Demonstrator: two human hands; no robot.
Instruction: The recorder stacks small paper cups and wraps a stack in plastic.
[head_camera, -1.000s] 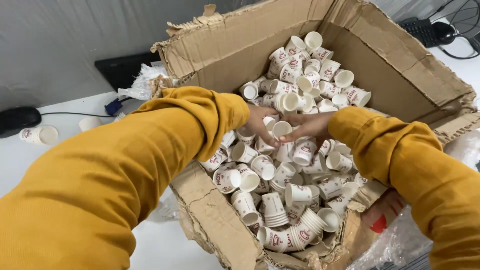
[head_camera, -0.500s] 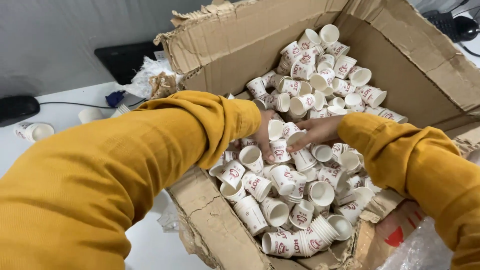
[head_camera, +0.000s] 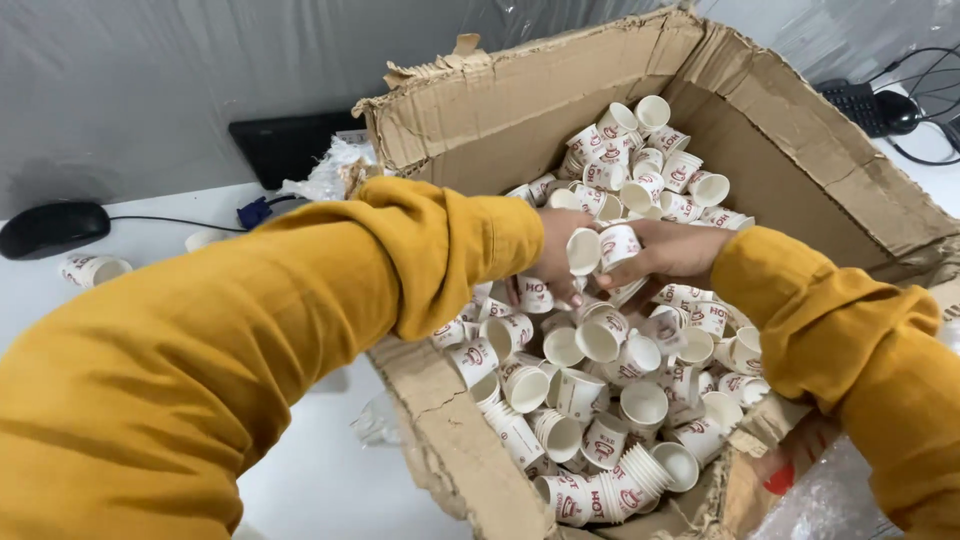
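Paper cups (head_camera: 600, 340), small and white with red print, fill the torn cardboard box (head_camera: 800, 150) that takes up the centre and right of the frame, and both hands are right in the thick of them. Left hand (head_camera: 556, 255) comes in from the left under a mustard-yellow sleeve (head_camera: 300, 300), its fingers curled around a cup (head_camera: 583, 250) held mouth-down just above the heap. Right hand (head_camera: 672, 252) reaches in from the right, fingers closed on a second cup (head_camera: 619, 243), and the two cups sit side by side, touching or nearly so, at mid-frame. Below them the loose cups lie every which way, some on their sides, some mouth-up. Near the bottom edge a nested stack of cups (head_camera: 610, 490) lies on its side against the box's front wall. More cups are banked up against the far wall, toward the upper middle of the frame.

Outside the box, on the white table (head_camera: 300, 480), a black mouse (head_camera: 52, 228) rests at the far left with its cable running right. Just below it one stray cup (head_camera: 92, 270) lies on its side. A black keyboard (head_camera: 860, 105) peeks in at the upper right corner. Crumpled clear plastic (head_camera: 325, 178) sits behind the box's left flap.
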